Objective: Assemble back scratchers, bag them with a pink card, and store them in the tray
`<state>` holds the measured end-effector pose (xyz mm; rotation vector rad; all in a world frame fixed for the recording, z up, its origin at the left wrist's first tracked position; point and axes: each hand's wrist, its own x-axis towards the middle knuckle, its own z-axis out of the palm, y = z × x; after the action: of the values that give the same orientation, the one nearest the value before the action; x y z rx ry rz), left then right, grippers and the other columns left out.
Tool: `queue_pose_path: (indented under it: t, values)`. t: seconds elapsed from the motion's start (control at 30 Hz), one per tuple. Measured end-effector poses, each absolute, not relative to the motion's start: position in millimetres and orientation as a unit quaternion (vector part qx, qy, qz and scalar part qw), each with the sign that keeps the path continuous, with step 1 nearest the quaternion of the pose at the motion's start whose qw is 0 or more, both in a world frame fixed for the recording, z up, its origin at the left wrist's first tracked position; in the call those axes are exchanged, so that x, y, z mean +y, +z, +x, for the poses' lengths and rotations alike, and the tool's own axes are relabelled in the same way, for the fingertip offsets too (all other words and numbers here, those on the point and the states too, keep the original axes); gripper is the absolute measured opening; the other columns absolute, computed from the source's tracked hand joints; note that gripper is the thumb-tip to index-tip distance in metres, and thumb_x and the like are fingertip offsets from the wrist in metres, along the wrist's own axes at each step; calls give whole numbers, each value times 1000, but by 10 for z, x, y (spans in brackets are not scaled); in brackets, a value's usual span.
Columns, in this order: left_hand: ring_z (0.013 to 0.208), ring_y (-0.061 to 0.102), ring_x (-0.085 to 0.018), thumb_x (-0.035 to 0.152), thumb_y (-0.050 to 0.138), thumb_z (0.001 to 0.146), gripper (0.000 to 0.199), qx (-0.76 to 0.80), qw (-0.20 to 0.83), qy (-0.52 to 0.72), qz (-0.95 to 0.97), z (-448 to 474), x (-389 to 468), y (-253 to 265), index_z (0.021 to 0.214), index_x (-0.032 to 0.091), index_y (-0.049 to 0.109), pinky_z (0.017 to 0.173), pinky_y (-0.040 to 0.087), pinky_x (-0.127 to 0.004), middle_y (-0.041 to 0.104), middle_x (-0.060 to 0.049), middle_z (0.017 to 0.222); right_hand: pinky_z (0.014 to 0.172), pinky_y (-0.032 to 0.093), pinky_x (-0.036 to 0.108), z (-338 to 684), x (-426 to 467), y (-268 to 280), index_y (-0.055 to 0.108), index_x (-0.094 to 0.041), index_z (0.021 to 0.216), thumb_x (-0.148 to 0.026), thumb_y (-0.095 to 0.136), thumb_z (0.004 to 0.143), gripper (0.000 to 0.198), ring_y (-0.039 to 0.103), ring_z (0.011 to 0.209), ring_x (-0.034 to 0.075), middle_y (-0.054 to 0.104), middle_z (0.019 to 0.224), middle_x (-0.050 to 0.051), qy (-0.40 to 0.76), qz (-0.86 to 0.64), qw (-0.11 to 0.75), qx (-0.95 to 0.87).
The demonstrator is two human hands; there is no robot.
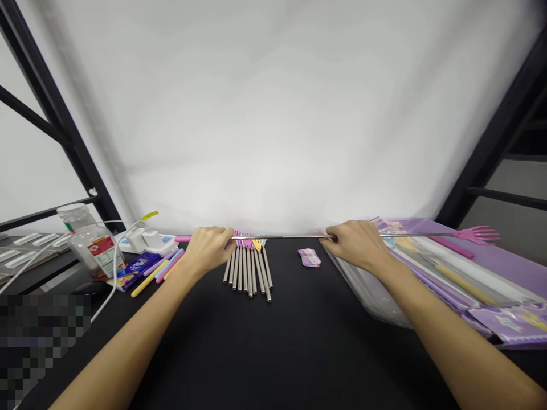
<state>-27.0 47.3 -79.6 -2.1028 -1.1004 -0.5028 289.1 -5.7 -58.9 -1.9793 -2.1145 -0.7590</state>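
A telescopic back scratcher point(282, 236) is drawn out long and held level across the view. Its pink handle shows past my left hand point(210, 249), and its pink claw head lies far right, beyond my right hand point(355, 242). Both hands are closed around the metal rod, well apart from each other. Below the rod, several shorter back scratchers point(248, 267) with silver shafts and coloured claw heads lie side by side on the black table point(273, 353). A small stack of pink-purple cards point(309, 257) lies to the right of them.
At left are coloured handle tubes point(149, 279), a blue packet point(143, 265), a plastic jar point(94, 245), a white power strip point(164, 245) and a cable. At right, clear bags with purple packaging point(508, 322) overlap. A white wall point(277, 114) stands behind.
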Motion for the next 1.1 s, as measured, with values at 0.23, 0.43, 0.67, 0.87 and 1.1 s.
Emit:
queue_pose_path:
  t: [0.23,0.43,0.67,0.87,1.1]
  values:
    - [61,57,-17,27,52,87,13,-374,394,-273,-794,9,275,-762,79,20,59,53,25,-31,61,-1,67,54,19,31,2876,-162,-541,68,-21,69,-45,43,89,40,64,66,23,70,71,9,-258,-672,107,-686]
    - [68,57,-20,25,54,85,14,-418,445,-296,-734,-302,380,-626,72,18,57,63,34,-32,59,-4,66,53,20,30,3063,-113,-545,69,-20,69,-51,41,89,47,61,64,25,68,66,11,-214,-748,132,-614]
    - [55,48,-14,13,53,85,20,-263,491,-308,-772,134,223,-709,65,19,50,53,28,-30,49,1,58,55,20,30,2687,-79,-655,65,-19,65,-34,46,88,34,58,59,18,68,63,5,-292,-643,198,-680]
    - [57,49,-14,12,54,83,19,-261,488,-300,-777,5,339,-729,65,18,51,52,29,-29,49,1,59,69,27,33,3062,-56,-600,70,-18,68,-30,46,87,34,61,75,22,70,71,10,-337,-661,147,-655]
    - [66,53,-16,14,49,88,12,-246,441,-303,-808,302,176,-822,81,17,59,56,34,-31,55,-2,68,56,21,31,2840,-141,-607,69,-20,67,-46,44,87,41,61,64,23,69,66,9,-227,-703,140,-659]
